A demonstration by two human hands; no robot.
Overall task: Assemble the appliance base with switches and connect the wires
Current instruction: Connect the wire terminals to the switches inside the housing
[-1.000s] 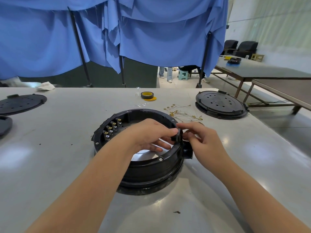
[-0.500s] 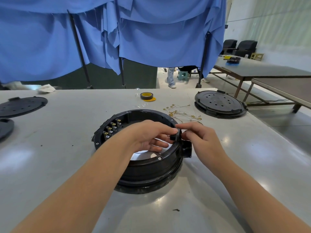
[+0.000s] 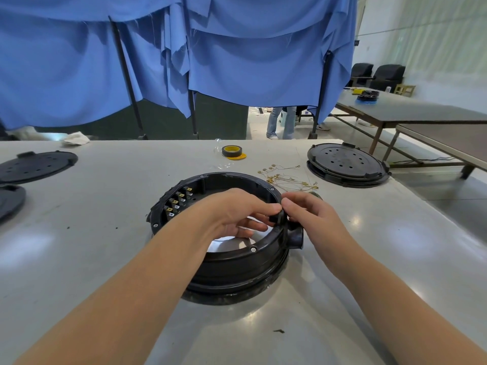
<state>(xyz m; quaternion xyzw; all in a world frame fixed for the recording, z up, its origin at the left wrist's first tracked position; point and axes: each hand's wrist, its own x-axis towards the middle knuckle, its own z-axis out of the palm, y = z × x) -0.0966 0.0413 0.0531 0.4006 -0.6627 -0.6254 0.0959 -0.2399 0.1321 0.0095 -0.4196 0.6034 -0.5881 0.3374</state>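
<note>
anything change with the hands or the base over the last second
Nothing visibly changed: the left hand and right hand both pinch the small black part at the right rim of the black base, which sits where it was.

Your left hand (image 3: 234, 214) and right hand (image 3: 313, 217) cover the small black part (image 3: 276, 219) on the base (image 3: 237, 264) rim, so you cannot tell its shape. The picture's left edge cuts off two lids (image 3: 34, 165).

No readable text, label, brand, number or sign shows on anything in view.
</note>
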